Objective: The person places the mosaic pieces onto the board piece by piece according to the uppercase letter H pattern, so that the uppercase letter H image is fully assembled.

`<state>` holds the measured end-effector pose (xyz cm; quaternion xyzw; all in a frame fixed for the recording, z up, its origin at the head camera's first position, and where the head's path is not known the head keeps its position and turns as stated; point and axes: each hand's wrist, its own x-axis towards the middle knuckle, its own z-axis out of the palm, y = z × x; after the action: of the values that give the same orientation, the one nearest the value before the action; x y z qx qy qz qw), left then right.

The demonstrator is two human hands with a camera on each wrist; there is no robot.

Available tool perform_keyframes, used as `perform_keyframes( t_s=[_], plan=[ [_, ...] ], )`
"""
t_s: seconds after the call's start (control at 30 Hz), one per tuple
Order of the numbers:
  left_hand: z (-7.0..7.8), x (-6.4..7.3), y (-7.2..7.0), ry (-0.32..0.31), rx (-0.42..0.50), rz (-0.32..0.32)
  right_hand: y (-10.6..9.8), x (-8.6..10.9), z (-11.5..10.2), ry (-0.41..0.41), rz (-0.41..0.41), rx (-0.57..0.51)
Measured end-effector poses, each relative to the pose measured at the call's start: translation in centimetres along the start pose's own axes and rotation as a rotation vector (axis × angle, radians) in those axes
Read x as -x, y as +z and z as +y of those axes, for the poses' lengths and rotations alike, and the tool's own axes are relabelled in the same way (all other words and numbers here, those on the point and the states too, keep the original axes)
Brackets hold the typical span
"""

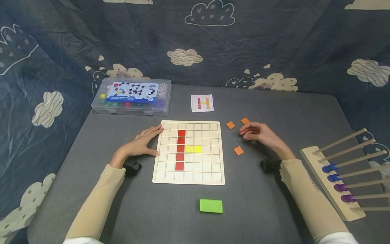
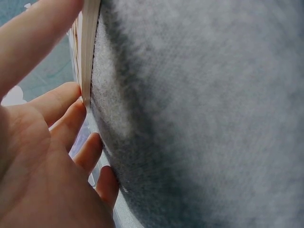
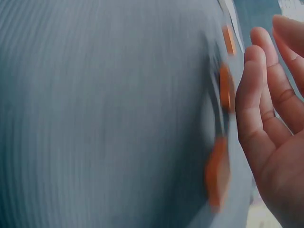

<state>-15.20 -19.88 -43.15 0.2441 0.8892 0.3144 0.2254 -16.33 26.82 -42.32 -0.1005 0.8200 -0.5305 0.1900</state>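
A pale wooden grid board (image 1: 189, 176) lies mid-table. Several red square tiles (image 1: 180, 148) form a column on it, and two yellow tiles (image 1: 193, 149) sit to the right of that column. My left hand (image 1: 141, 143) touches the board's left edge with thumb and fingertips, fingers spread; the left wrist view shows the fingertips against the rim (image 2: 87, 57). Over the table to the board's right hovers my right hand (image 1: 257, 133), fingers loosely bent, with nothing visible in it. Around it lie three loose orange tiles (image 1: 239, 150), blurred in the right wrist view (image 3: 218, 175).
Behind the board lies a small pattern card (image 1: 202, 103). A clear plastic molecular model box (image 1: 131, 98) stands at the back left. A green block (image 1: 211, 206) lies in front. On the far right is a wooden peg rack (image 1: 332, 183) with blue and purple beads.
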Motion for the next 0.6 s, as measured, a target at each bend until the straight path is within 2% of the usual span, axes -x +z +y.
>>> perform_keyframes(
  t_s=[0.13, 0.27, 0.6],
  plan=[
    [-0.1, 0.0, 0.0, 0.003, -0.001, 0.0, -2.5, 1.5, 1.3, 0.037, 0.083, 0.034],
    [-0.2, -0.1, 0.0, 0.002, -0.003, 0.001, -3.9, 2.4, 2.0, 0.1, 0.141, 0.09],
    [-0.1, -0.1, 0.1, 0.005, -0.001, 0.006, -3.9, 3.0, 2.2, 0.12, 0.142, 0.18]
  ],
)
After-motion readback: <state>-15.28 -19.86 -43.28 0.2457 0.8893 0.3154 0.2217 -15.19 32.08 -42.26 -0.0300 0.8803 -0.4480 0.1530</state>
